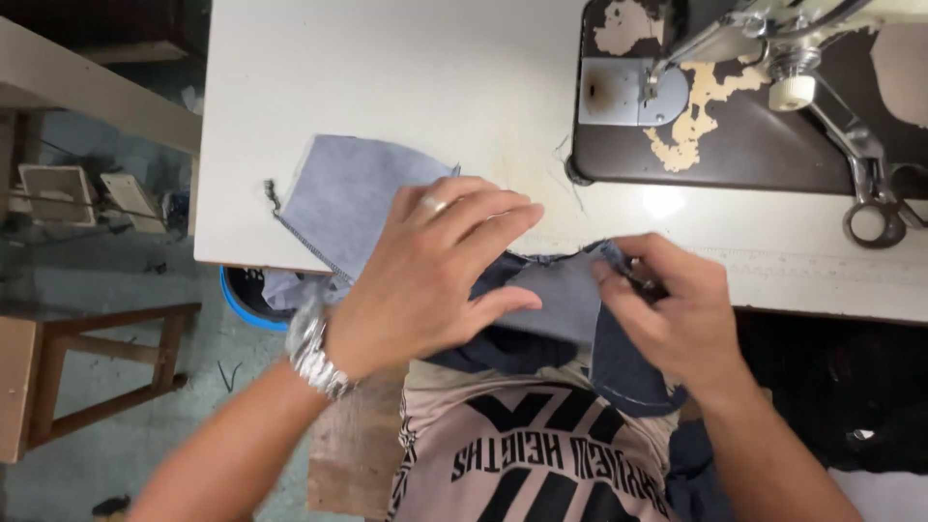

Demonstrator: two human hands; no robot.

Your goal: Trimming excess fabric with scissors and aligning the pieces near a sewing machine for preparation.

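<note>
My left hand (435,271), with a ring and a metal wristwatch, lies flat with fingers spread on a piece of grey-blue denim (556,295) at the table's front edge. My right hand (667,309) pinches the right end of the same denim piece between thumb and fingers. The fabric folds down dark blue over my lap. A second, lighter grey fabric panel (343,198) with a stitched edge lies on the table to the left, partly under my left hand.
A white sewing table (387,77) carries a sewing machine (773,58) on a dark worn bed (735,145) at the back right. Scissors (875,208) lie at the right. A blue bin (242,295) sits below the table; wooden stool (87,367) left.
</note>
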